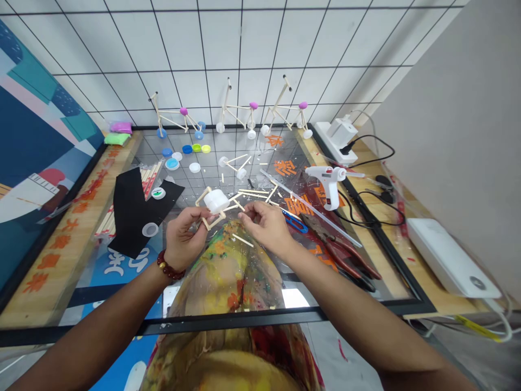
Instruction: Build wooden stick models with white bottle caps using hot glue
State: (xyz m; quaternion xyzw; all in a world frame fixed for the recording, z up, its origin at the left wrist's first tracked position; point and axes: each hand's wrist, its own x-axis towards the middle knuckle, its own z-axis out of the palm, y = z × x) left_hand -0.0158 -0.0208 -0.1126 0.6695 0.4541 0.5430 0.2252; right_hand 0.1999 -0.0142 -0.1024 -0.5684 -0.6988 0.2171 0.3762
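Observation:
My left hand (186, 236) is closed, pinching a small frame of wooden sticks (214, 221) above the glass tabletop. A white bottle cap (216, 201) sits within that frame, its round side towards me. To its right, my right hand (266, 224) has thumb and forefinger pressed together near the end of a thin stick (239, 203). Whether that stick is between those fingertips I cannot tell. Loose sticks (254, 193) lie just beyond the right hand, and a blue cutter (296, 221) lies beside it. Another small stick piece with white caps (241, 173) rests farther back.
Several stick bicycle models (240, 111) stand along the tiled wall. Coloured caps (187, 149) lie at back left, near black sheets (132, 209). On the right are a white glue gun (329, 182), pliers (345, 255), a power strip (337, 144) and a white power bank (451, 258).

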